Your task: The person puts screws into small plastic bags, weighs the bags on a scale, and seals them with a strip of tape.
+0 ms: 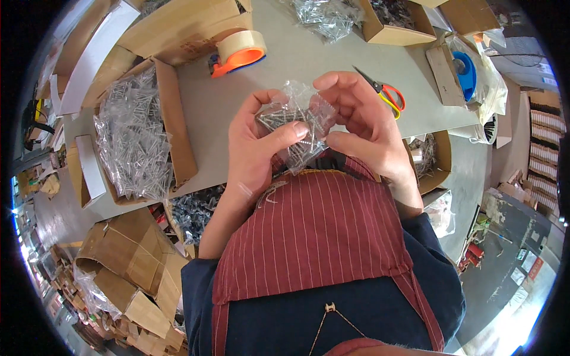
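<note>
My left hand [261, 135] is closed on a clear plastic bag of screws [300, 133], the thumb pressed across its front. The bag is crumpled, with silvery screws lying in several directions inside. At the bag's right edge, my right hand [368, 121] curves with fingers bent and apart; a gap shows between its thumb and forefinger. Its thumb tip is close against the bag's side, and whether it touches I cannot tell. Both hands are above the grey table's [214, 113] near edge, in front of the striped dark red apron [320, 231].
Left stands a cardboard box [178, 127] full of bagged screws [133, 130]. An orange tape dispenser [244, 56] and scissors [389, 98] lie beyond my hands. Clear bags [329, 18] are at the back, near an open box [398, 35]. A blue tape dispenser [466, 74] is at right.
</note>
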`<action>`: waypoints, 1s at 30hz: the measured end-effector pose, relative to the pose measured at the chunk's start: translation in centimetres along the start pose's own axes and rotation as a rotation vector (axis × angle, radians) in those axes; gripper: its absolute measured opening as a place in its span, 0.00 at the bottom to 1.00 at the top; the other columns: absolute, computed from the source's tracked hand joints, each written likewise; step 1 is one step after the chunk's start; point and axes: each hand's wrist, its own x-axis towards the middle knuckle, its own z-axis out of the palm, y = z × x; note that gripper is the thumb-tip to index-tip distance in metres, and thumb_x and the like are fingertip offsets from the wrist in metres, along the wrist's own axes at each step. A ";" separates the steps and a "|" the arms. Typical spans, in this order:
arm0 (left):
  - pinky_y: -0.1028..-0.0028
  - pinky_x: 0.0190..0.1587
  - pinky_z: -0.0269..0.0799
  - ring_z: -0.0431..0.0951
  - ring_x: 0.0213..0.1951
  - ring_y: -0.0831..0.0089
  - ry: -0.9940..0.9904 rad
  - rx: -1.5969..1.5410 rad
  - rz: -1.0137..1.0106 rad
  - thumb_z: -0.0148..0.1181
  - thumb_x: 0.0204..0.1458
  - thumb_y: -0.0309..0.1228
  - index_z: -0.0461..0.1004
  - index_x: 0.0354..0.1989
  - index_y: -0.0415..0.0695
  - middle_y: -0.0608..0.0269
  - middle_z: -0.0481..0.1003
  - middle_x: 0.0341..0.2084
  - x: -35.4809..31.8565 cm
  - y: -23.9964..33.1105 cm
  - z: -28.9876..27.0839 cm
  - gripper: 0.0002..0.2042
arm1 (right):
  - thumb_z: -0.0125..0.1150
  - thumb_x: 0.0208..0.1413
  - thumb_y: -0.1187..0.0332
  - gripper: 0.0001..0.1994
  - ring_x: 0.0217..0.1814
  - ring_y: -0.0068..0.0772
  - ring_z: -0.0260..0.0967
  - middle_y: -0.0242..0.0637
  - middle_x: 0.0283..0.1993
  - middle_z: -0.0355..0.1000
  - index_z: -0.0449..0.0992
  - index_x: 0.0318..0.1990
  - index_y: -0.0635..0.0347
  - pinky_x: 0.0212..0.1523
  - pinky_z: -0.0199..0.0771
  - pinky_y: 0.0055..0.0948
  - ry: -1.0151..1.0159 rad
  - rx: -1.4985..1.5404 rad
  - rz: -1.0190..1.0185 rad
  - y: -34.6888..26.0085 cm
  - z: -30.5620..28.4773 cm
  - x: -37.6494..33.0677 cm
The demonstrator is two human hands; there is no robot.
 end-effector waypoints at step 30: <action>0.74 0.43 0.75 0.78 0.39 0.74 -0.028 0.022 -0.024 0.71 0.46 0.23 0.66 0.51 0.38 0.59 0.75 0.38 -0.1 -0.1 -0.3 0.25 | 0.57 0.49 0.86 0.27 0.49 0.23 0.69 0.34 0.46 0.69 0.64 0.59 0.62 0.50 0.68 0.23 0.024 0.026 0.027 0.4 0.3 0.0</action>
